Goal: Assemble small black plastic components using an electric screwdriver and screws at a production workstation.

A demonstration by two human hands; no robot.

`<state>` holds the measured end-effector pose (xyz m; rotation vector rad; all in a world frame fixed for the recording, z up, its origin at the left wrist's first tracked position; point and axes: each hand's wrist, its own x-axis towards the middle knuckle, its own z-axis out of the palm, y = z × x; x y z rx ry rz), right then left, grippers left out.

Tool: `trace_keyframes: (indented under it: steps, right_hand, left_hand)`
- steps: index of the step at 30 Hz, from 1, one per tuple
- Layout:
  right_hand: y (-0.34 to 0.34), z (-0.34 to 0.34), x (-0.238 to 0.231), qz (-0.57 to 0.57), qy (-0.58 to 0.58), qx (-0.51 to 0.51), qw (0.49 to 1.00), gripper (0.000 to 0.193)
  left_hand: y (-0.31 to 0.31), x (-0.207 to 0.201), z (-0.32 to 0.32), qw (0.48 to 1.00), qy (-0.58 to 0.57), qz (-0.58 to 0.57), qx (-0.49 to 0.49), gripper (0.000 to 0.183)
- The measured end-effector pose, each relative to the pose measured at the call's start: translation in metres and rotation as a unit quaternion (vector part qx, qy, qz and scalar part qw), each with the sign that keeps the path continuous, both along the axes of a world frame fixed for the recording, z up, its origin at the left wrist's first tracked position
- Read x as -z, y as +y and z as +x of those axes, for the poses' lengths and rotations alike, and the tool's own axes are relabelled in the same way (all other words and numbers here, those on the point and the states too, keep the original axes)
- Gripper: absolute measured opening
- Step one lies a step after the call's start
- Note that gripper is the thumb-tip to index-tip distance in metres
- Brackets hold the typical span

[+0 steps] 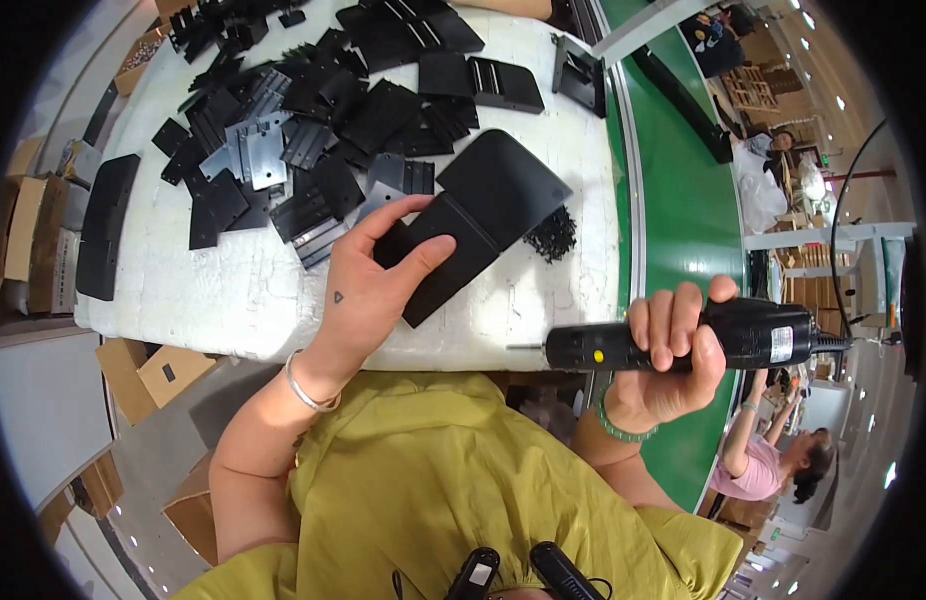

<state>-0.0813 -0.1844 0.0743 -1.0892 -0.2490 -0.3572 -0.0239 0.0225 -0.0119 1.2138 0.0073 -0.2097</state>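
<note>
My left hand (378, 270) is closed on a black folded plate bracket (503, 185), thumb on top and fingers at its far edge; the plate is tilted above the white table. In my right hand (678, 350) is a black electric screwdriver (758, 332), held level with its thin bit pointing left, apart from the bracket. A small heap of black screws (553, 235) lies on the table just right of the bracket. Beyond my left hand spreads a pile of loose black and grey metal plates (323, 150).
The white padded table (223, 300) borders a green conveyor belt (683, 250) on the right. Several assembled black brackets (508, 84) lie at the far side, and a long black piece (108, 228) at the left edge. Cardboard boxes (148, 375) stand left; a person in pink (758, 465) is at the right.
</note>
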Motion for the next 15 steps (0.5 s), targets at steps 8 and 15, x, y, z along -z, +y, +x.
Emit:
trace_keyframes:
  steps: [8, 15]
  right_hand:
    - [0.029, 0.032, 0.027, -0.16, 0.189, 0.025, 0.969, 0.051]
    - [0.032, 0.03, 0.022, -0.156, 0.223, -0.025, 0.962, 0.038]
  left_hand:
    - [-0.021, -0.028, -0.003, 0.992, -0.059, -0.103, -0.042, 0.045]
    - [-0.019, -0.032, 0.0, 0.992, -0.046, -0.106, 0.055, 0.048]
